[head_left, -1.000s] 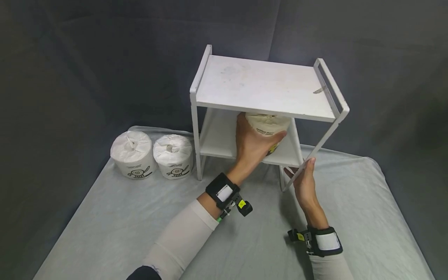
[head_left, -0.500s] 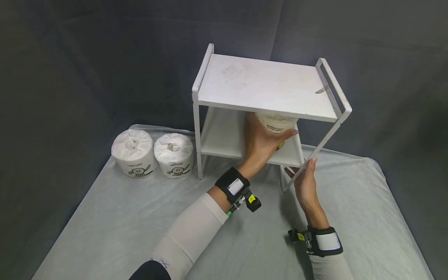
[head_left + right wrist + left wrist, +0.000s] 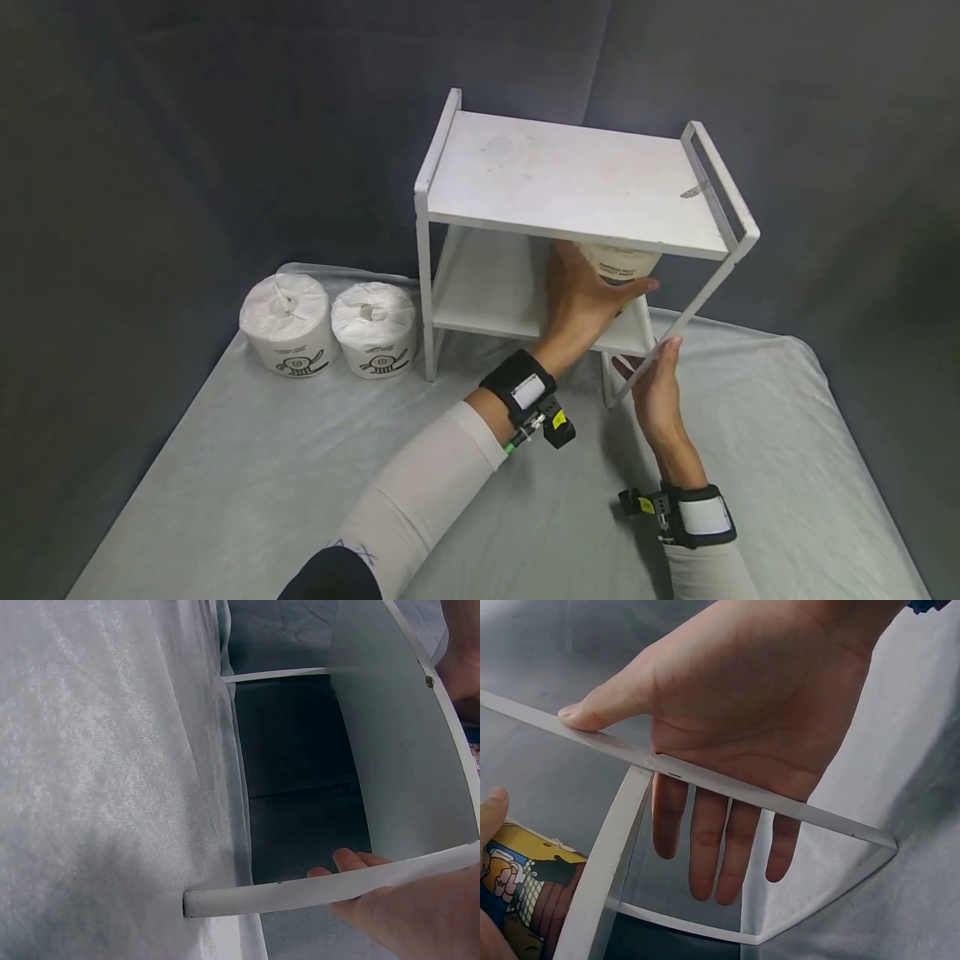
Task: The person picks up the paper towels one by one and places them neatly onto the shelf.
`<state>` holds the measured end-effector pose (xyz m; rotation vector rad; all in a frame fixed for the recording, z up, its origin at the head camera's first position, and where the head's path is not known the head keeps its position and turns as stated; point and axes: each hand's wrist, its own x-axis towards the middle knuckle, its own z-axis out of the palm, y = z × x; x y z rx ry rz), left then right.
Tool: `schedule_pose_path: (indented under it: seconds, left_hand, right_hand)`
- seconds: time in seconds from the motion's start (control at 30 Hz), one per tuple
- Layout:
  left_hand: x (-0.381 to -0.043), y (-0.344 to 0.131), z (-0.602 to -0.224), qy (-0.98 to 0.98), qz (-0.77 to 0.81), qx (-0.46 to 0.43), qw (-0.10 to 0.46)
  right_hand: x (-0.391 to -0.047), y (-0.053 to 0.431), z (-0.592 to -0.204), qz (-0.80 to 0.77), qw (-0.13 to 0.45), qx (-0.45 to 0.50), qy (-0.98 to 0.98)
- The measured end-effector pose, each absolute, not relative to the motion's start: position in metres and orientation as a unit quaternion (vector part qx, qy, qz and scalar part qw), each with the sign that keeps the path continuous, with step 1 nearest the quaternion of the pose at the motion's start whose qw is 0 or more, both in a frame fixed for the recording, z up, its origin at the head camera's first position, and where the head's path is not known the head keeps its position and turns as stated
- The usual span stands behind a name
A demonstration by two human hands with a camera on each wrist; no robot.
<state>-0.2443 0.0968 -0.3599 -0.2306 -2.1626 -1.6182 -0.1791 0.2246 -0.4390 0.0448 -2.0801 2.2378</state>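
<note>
On the lower board of a white two-tier shelf [image 3: 487, 279], my left hand [image 3: 583, 296] grips a wrapped toilet paper roll [image 3: 618, 265] near the right end. Its thumb lies across the roll's front; its other fingers go round the left side. The top board hides part of the roll. In the left wrist view the roll [image 3: 536, 889] shows a colourful printed side. My right hand [image 3: 656, 396] is against the shelf's right front leg. In that wrist view, the leg [image 3: 727, 787] crosses the right hand's palm [image 3: 735, 712], and its fingers extend straight past the leg.
Two more wrapped toilet paper rolls, a left one [image 3: 288, 325] and a right one [image 3: 375, 329], stand upright left of the shelf. A pale cloth [image 3: 247, 483] covers the table. Dark fabric [image 3: 300, 125] hangs behind.
My left hand has moved to the right along the lower board with the toilet paper roll. My right hand stays at the leg.
</note>
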Motion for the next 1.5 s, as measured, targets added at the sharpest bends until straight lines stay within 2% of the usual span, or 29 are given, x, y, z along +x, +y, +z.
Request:
schedule_pose_path:
  seconds: [0.23,0.6,1.5]
  left_hand:
    - [-0.245,0.102,-0.359,-0.773,-0.581,-0.102,0.232]
    - [-0.247,0.107,-0.361,-0.804,-0.554,-0.072,0.204]
    - [-0.252,0.109,-0.362,-0.811,-0.545,-0.064,0.202]
  right_hand:
    - [-0.180,0.225,-0.438,0.735,0.048,0.013,-0.676]
    - [-0.178,0.225,-0.439,0.729,0.034,0.011,-0.684]
    - [-0.179,0.225,-0.440,0.738,0.036,0.015,-0.674]
